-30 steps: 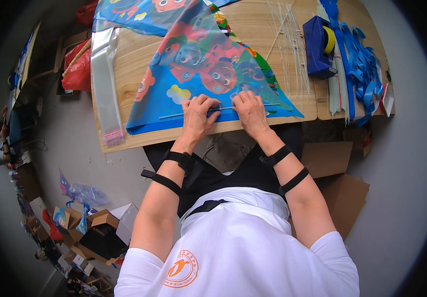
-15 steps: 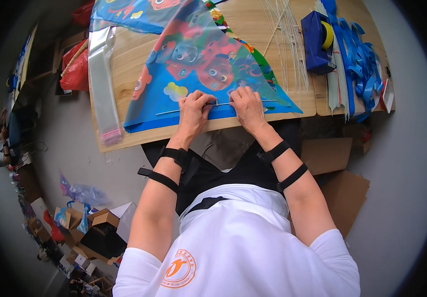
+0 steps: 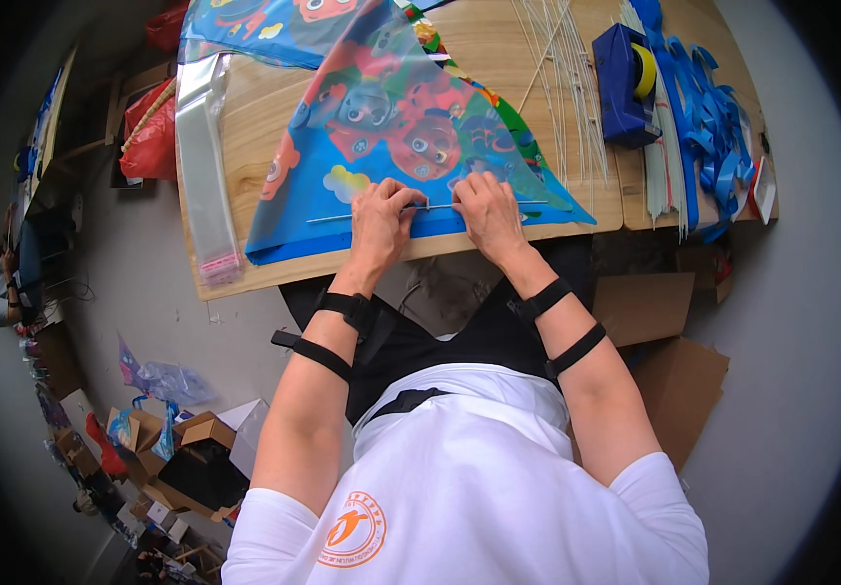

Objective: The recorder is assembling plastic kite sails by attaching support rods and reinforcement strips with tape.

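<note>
A printed blue kite sail (image 3: pixel 382 127) of thin sheet lies on the wooden table, its wide lower edge near the table's front. Across that edge runs a thin white rod (image 3: pixel 331 218), roughly level. My left hand (image 3: pixel 382 216) is closed on the rod left of its middle, thumb and fingers pinched. A small clip-like piece (image 3: pixel 425 204) shows on the rod between my hands. My right hand (image 3: pixel 485 210) pinches the rod on the other side of that piece. The fingertips partly hide what they grip.
Clear plastic sleeves (image 3: pixel 204 166) lie at the table's left. Several thin white rods (image 3: pixel 572 88) lie to the right, beside a blue tape dispenser (image 3: pixel 625 88) and tangled blue ribbon (image 3: pixel 718 136). Cardboard boxes (image 3: pixel 674 390) stand below right. A red bag (image 3: pixel 151 132) is beyond the left edge.
Both hands stay nearly in place, still pinching the rod. Only slight finger movement shows, and the sail has barely shifted.
</note>
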`<action>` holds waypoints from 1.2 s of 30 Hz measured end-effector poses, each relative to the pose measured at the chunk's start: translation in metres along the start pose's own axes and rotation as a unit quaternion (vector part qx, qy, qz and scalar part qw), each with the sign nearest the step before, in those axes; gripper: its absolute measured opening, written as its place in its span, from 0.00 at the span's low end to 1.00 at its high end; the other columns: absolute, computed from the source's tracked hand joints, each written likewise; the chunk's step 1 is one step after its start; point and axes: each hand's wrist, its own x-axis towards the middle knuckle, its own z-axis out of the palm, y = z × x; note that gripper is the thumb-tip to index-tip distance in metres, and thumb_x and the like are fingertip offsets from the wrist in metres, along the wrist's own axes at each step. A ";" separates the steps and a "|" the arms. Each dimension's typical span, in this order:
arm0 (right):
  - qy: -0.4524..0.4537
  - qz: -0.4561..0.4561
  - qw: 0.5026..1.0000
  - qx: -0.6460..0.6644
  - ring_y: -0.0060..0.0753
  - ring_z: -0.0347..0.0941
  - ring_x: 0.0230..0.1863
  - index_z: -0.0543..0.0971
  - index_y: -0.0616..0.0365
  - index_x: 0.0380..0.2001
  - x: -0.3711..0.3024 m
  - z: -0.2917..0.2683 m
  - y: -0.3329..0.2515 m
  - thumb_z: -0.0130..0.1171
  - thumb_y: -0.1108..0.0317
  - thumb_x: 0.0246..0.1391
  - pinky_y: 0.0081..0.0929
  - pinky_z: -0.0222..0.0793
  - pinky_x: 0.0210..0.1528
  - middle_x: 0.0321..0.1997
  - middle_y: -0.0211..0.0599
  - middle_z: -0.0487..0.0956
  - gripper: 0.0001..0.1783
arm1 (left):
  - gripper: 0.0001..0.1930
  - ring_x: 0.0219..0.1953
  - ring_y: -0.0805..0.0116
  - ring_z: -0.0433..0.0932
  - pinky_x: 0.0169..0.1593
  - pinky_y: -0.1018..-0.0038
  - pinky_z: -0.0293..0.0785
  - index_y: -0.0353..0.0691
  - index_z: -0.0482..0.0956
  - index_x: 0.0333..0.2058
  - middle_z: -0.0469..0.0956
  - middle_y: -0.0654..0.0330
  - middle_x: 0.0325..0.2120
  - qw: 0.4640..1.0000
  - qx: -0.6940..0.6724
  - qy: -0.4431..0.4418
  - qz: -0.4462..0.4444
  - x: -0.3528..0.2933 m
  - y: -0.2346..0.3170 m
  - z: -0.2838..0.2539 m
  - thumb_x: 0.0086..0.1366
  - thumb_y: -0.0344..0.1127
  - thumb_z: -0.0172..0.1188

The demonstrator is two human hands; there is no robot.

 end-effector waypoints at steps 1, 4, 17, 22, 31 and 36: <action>-0.003 -0.002 1.000 0.003 0.39 0.69 0.43 0.74 0.53 0.31 0.000 0.000 0.000 0.62 0.70 0.48 0.38 0.62 0.41 0.35 0.33 0.73 0.08 | 0.11 0.40 0.61 0.73 0.48 0.64 0.66 0.48 0.83 0.35 0.75 0.63 0.33 1.000 0.000 0.001 0.000 0.000 0.000 0.000 0.53 0.25 0.63; -0.010 -0.007 1.000 0.008 0.39 0.70 0.43 0.74 0.53 0.32 -0.001 -0.002 0.000 0.62 0.70 0.47 0.38 0.62 0.42 0.35 0.33 0.73 0.08 | 0.11 0.40 0.61 0.73 0.49 0.64 0.66 0.48 0.83 0.36 0.75 0.63 0.32 1.000 -0.001 -0.002 0.001 -0.001 0.000 -0.001 0.54 0.25 0.62; -0.013 -0.016 1.000 -0.009 0.39 0.70 0.43 0.76 0.55 0.37 -0.002 0.001 0.003 0.61 0.69 0.47 0.38 0.62 0.42 0.36 0.33 0.74 0.11 | 0.11 0.41 0.62 0.73 0.49 0.64 0.64 0.48 0.82 0.37 0.75 0.64 0.33 0.999 0.010 -0.030 0.002 0.000 0.001 -0.004 0.54 0.26 0.63; -0.015 -0.017 1.000 -0.006 0.38 0.70 0.43 0.76 0.55 0.36 -0.002 0.000 0.004 0.61 0.69 0.48 0.38 0.62 0.42 0.36 0.34 0.74 0.11 | 0.10 0.41 0.62 0.73 0.49 0.64 0.64 0.48 0.82 0.36 0.75 0.65 0.34 1.000 0.014 -0.023 0.012 0.000 0.004 -0.004 0.53 0.30 0.65; 0.003 -0.017 1.000 -0.007 0.39 0.70 0.42 0.75 0.54 0.34 -0.002 0.003 0.002 0.58 0.71 0.48 0.37 0.62 0.42 0.35 0.34 0.74 0.08 | 0.09 0.39 0.63 0.73 0.47 0.65 0.65 0.48 0.82 0.34 0.76 0.66 0.32 0.999 0.031 0.013 0.024 -0.001 0.006 0.003 0.52 0.35 0.68; 0.003 -0.018 1.000 -0.001 0.39 0.69 0.42 0.74 0.55 0.32 -0.004 0.003 0.002 0.55 0.72 0.49 0.37 0.62 0.42 0.34 0.34 0.73 0.05 | 0.09 0.39 0.62 0.73 0.46 0.65 0.65 0.48 0.82 0.33 0.76 0.66 0.33 0.999 0.035 0.020 0.024 -0.002 0.007 0.001 0.51 0.34 0.68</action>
